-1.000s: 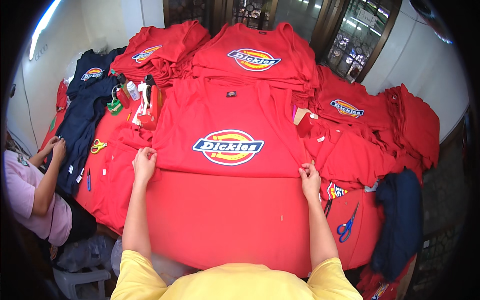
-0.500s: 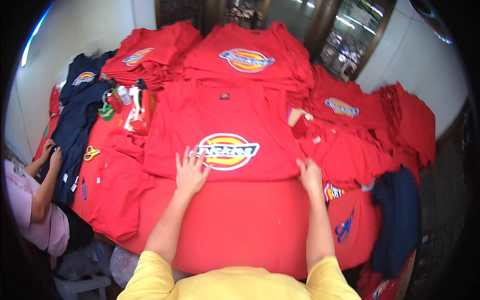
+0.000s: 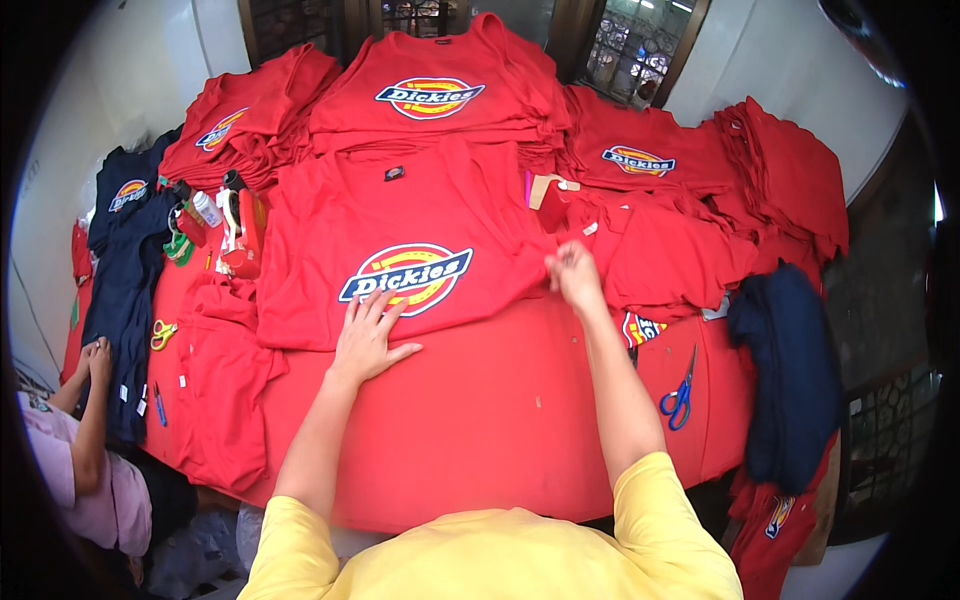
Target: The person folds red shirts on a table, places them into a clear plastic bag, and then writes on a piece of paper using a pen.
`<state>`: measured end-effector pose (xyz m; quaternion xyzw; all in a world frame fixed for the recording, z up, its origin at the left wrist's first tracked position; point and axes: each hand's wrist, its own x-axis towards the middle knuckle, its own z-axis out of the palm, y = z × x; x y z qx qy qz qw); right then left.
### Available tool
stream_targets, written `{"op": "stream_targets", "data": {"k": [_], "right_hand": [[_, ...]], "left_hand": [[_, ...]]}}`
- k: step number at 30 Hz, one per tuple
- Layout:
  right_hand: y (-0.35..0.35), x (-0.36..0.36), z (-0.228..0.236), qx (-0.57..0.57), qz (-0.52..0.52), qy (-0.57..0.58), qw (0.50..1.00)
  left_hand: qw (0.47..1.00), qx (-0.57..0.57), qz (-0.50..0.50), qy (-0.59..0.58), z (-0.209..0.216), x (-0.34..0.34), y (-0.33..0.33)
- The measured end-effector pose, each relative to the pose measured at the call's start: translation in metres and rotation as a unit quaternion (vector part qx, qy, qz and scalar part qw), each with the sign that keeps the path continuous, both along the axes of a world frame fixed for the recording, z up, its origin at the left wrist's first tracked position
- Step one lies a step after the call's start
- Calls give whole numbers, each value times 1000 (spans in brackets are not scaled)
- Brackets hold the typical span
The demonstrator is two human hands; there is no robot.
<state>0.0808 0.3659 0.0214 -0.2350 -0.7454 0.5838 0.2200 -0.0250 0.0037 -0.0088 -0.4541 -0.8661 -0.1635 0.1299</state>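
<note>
A red T-shirt [image 3: 330, 210] with an oval yellow, white and navy logo lies spread in front of me on a red-covered table [image 3: 470, 430]. My left hand [image 3: 370, 340] rests with spread fingers at the shirt's near edge, its fingertips on the lower part of the logo. At the shirt's right near corner, my right hand [image 3: 575, 275] pinches the fabric and lifts it a little, so folds run from the corner toward the middle. A dark neck label shows at the shirt's far side.
Stacks of red shirts [image 3: 430, 60] line the back and right. Navy garments [image 3: 790, 370] hang over the right edge. Blue-handled scissors [image 3: 680, 400], yellow scissors [image 3: 163, 334] and small bottles [image 3: 208, 208] lie around. At far left, a co-worker's hands [image 3: 97, 355] touch navy shirts [image 3: 125, 300].
My right hand has raised the shirt's right near corner and drawn it up, creasing that side. The left hand stays spread at the near edge. The whole view has shifted.
</note>
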Motion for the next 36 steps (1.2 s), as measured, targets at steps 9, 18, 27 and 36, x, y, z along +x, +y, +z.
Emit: {"op": "stream_targets", "data": {"k": [9,18,27,36], "right_hand": [[15,-13,22,178,-101,17,979],[-45,-28,17,221,73,-274,933],[-85,111,94,-293,190,123,929],[-92,239,80,216,157,-165,950]], "left_hand": [[992,117,53,-18,-15,-7,10],[973,187,97,-99,-9,-16,-4],[984,122,73,-107,100,95,-96],[952,-18,220,-212,76,152,-127]]}}
